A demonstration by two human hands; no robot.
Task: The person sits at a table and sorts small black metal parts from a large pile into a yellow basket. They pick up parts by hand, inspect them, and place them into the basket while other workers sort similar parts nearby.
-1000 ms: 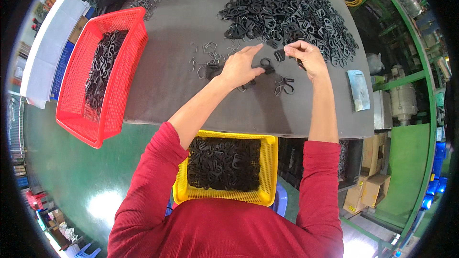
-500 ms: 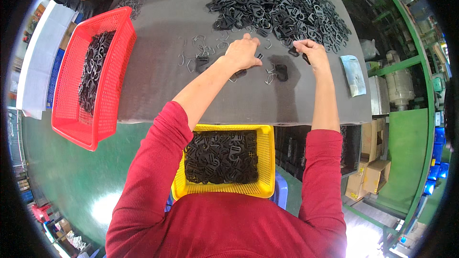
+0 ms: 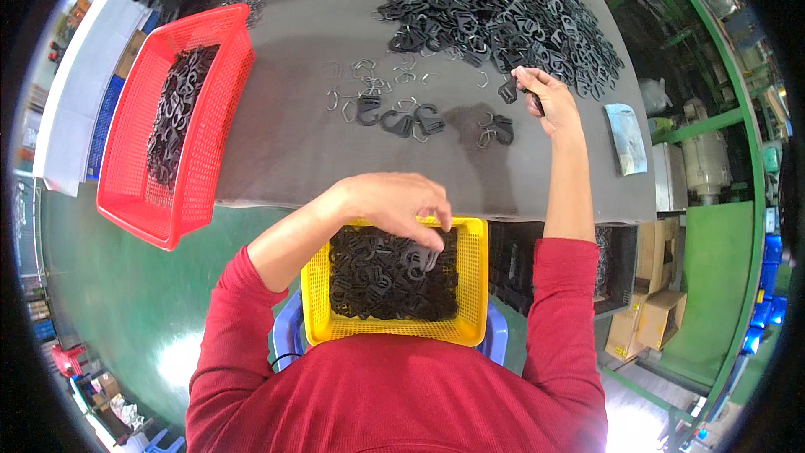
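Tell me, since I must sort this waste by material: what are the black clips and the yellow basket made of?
The black clips look like moulded plastic with a matte finish: flat, identical shapes and dull highlights. The yellow basket also looks like plastic, slightly glossy, with a fine moulded lattice wall. Neither can be confirmed by look alone.

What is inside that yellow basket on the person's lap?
The yellow basket holds a heap of black plastic clips. The left hand hovers over its far rim, hiding some clips; the basket's bottom is covered.
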